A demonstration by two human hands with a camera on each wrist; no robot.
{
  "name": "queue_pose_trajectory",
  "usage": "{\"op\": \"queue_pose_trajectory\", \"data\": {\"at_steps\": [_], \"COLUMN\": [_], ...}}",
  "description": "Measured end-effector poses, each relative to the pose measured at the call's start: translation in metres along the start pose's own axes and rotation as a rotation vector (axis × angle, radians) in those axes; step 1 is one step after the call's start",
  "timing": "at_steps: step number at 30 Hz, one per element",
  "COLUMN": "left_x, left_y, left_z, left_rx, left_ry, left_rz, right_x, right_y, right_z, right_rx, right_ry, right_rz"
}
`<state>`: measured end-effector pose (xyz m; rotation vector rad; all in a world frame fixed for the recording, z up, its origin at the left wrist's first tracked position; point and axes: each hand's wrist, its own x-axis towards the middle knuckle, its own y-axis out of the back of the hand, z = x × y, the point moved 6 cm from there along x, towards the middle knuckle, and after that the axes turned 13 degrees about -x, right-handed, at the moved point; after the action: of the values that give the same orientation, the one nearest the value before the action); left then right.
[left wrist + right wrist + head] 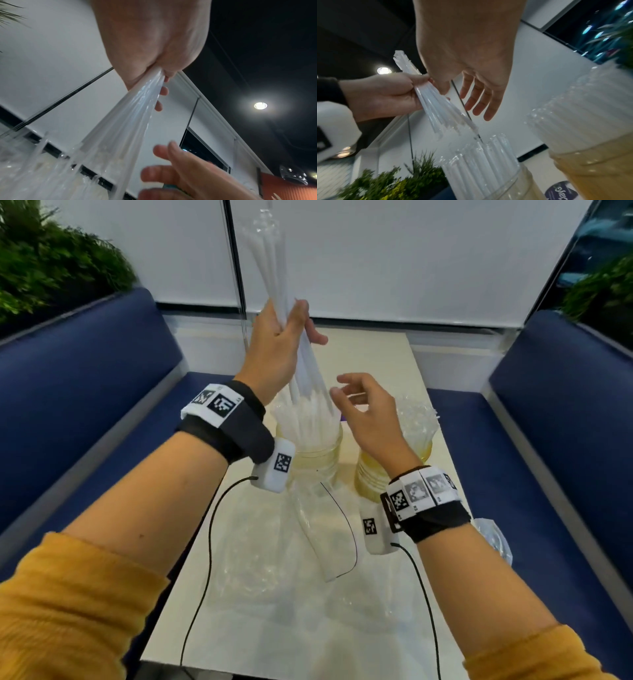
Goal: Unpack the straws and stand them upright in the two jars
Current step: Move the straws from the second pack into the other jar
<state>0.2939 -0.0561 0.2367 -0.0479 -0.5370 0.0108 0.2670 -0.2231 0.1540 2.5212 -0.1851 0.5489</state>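
My left hand grips a bundle of white wrapped straws around its middle, held upright and slightly tilted above the left jar. The bundle's lower ends hang just over the straws standing in that jar. My right hand hovers open beside the bundle's lower end, fingers spread, holding nothing. The right jar, yellowish, also holds wrapped straws and sits partly behind my right wrist. In the left wrist view the bundle fans out from my fist.
Empty clear plastic bags lie crumpled on the cream table in front of the jars. Another bag hangs over the right edge. Blue benches flank the table, with plants behind.
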Motion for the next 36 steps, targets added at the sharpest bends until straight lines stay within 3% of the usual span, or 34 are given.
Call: {"op": "queue_pose_trajectory", "data": {"at_steps": [5,13,17,20,25,28,33,36], "left_x": [0.017,-0.012,-0.031,-0.033,-0.019,-0.014,-0.026,-0.020], "left_y": [-0.014,-0.025,-0.018,-0.012,-0.003,0.008,0.013,0.018], "left_z": [-0.055,-0.138,-0.160,-0.143,-0.106,-0.100,-0.127,-0.112], "left_rx": [0.067,0.154,0.205,0.205,0.327,0.484,0.779,0.703], "left_ry": [0.081,0.292,0.382,0.319,0.212,0.124,0.180,0.108], "left_rz": [-0.031,-0.063,-0.086,-0.063,-0.079,-0.116,-0.443,-0.383], "right_x": [-0.009,-0.043,-0.029,0.008,0.064,0.065,0.049,0.063], "right_y": [0.002,0.002,0.008,0.002,-0.057,-0.069,-0.092,-0.082], "right_z": [0.029,0.044,0.021,-0.016,-0.038,-0.025,0.015,0.008], "right_rx": [-0.013,-0.019,-0.169,-0.346,-0.526,-0.525,-0.707,-0.670], "right_ry": [-0.083,-0.113,-0.006,0.176,0.330,0.309,0.255,0.248], "right_rz": [-0.036,-0.097,0.026,0.165,-0.119,-0.133,-0.280,-0.126]}}
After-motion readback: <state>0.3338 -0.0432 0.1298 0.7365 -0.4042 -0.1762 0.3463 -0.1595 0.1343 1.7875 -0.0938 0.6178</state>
